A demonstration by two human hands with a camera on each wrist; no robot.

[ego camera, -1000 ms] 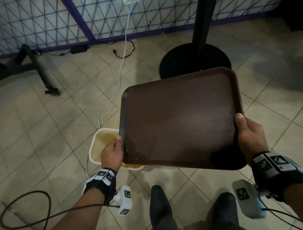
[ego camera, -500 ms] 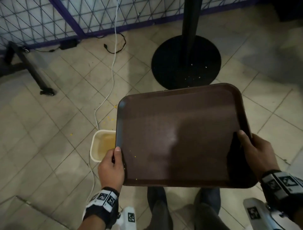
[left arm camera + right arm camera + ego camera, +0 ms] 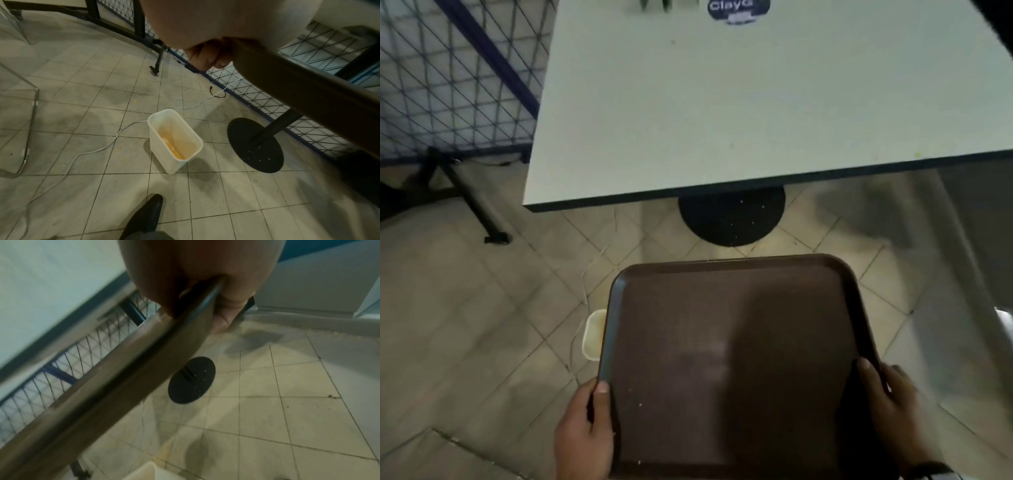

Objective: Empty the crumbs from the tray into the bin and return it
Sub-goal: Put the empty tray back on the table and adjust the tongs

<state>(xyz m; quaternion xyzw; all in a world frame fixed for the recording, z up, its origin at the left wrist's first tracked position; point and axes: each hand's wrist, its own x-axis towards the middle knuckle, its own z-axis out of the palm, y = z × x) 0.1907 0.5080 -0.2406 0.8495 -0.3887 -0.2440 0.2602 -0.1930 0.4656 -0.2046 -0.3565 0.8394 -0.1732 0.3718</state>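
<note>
The left hand is gripping the left rim of the brown tray, thumb lying on top of the rim and fingers curling underneath. The right hand is gripping the opposite rim in the same way: thumb on top, fingers wrapping below, as the right wrist view is showing. Between the two hands the tray is being held in the air, roughly level, above the tiled floor; a few pale crumbs are lying on it just beside the left thumb. Below and just beyond the left fingers, the white bin is standing upright on the floor, with yellow crumbs lying in its bottom; in the head view only its edge is showing past the tray's left rim. Farther out from the fingers, the round black table base is resting on the floor, and the pale tabletop is spreading above it. A blue mesh fence is standing beyond the left hand.
</note>
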